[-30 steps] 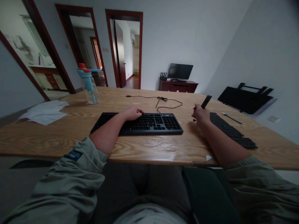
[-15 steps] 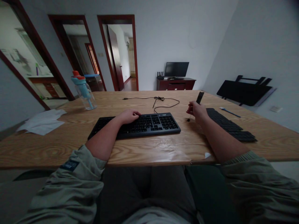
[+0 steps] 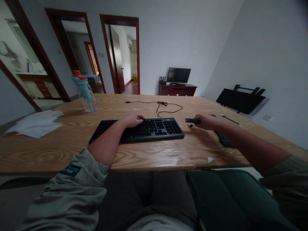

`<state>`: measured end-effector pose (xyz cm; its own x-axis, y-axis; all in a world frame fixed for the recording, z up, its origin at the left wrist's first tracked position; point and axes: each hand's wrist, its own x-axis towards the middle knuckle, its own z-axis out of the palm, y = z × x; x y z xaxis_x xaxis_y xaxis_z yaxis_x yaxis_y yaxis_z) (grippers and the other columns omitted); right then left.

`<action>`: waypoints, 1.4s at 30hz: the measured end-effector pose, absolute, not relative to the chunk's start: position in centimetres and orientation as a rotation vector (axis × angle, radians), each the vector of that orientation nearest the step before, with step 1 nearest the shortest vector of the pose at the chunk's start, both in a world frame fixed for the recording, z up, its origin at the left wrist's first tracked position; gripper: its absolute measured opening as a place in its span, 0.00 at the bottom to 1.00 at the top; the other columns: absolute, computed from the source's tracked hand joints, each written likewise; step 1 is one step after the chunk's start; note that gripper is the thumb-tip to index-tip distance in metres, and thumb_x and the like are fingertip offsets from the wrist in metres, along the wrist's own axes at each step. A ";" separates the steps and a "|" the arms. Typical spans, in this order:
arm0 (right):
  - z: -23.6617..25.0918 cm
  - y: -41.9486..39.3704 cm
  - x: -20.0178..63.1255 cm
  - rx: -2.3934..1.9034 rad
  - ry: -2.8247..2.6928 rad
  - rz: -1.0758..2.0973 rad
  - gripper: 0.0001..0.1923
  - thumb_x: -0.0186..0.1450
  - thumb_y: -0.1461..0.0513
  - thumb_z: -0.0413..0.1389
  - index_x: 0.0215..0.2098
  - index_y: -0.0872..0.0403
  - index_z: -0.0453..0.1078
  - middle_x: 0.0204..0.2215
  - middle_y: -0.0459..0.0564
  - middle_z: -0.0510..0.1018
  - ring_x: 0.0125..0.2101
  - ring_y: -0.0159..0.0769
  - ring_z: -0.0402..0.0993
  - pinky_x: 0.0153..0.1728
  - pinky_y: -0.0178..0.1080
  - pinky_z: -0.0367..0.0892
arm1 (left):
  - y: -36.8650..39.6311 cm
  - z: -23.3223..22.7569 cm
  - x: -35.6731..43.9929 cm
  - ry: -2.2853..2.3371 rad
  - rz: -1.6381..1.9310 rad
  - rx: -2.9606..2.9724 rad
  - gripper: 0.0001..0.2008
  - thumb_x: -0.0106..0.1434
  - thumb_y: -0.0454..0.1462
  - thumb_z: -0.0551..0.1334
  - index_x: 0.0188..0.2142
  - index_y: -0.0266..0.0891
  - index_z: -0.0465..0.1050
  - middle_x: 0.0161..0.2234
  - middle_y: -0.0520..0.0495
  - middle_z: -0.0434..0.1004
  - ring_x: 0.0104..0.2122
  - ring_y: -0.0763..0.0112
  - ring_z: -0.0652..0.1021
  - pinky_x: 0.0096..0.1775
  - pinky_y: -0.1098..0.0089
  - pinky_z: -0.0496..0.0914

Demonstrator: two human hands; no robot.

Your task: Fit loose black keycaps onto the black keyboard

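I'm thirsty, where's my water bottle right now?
The water bottle stands upright at the table's far left, beyond the keyboard and behind the white paper.

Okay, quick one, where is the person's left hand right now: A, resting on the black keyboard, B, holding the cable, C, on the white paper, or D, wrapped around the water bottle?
A: the left hand lies on the top edge of the black keyboard, well apart from the water bottle, the white paper and the cable.
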<state>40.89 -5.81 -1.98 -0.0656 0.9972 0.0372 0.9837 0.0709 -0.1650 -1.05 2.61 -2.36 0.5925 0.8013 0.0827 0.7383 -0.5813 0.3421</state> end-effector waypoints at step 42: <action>-2.7 -9.4 43.7 -2.200 -2.174 -0.014 0.14 0.65 0.54 0.58 0.42 0.55 0.76 0.36 0.57 0.80 0.32 0.44 0.75 0.29 0.38 0.61 | 2.2 -2.0 -1.1 1.294 0.319 2.488 0.20 0.62 0.40 0.57 0.50 0.39 0.79 0.48 0.45 0.82 0.44 0.65 0.80 0.48 0.69 0.71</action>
<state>43.67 -9.44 -2.75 0.0121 0.9991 0.0407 0.9995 -0.0110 -0.0283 -1.11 2.21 -2.02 0.5651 0.8235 0.0504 0.7526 -0.5395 0.3775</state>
